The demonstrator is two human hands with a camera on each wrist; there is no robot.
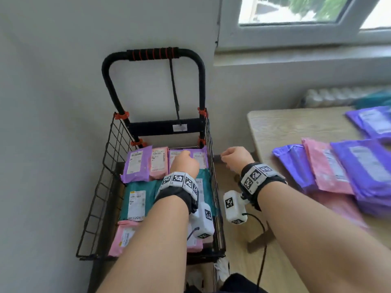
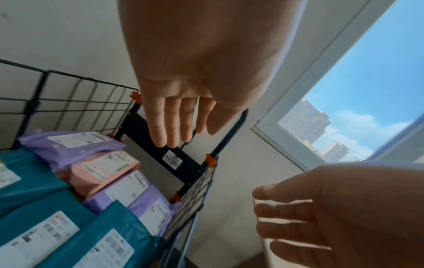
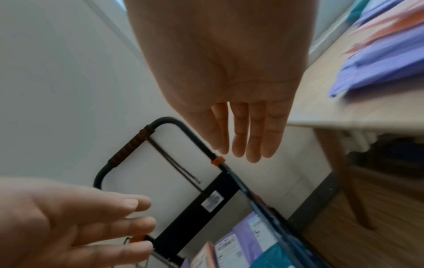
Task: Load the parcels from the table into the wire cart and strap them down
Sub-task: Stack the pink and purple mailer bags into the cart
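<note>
The black wire cart (image 1: pixel 105 157) stands against the wall and holds purple (image 1: pixel 137 163), pink (image 1: pixel 158 163) and teal parcels (image 1: pixel 137 199) lying flat in rows. My left hand (image 1: pixel 185 162) hovers over the cart's back right corner; its fingers (image 2: pixel 174 127) are straight and hold nothing. My right hand (image 1: pixel 236 157) is just outside the cart's right wall, fingers (image 3: pixel 247 141) straight and empty. A black strap (image 1: pixel 174 89) hangs from the cart handle (image 1: pixel 152 53). More purple (image 1: pixel 364 166) and pink parcels (image 1: pixel 325 168) lie overlapped on the table (image 1: pixel 285 123) at the right.
A grey wall is close behind and left of the cart. A window (image 1: pixel 296 17) and a radiator (image 1: pixel 330 96) sit behind the table. A wooden table leg (image 3: pixel 339 163) stands right of the cart, with wood floor (image 1: pixel 275 261) between them.
</note>
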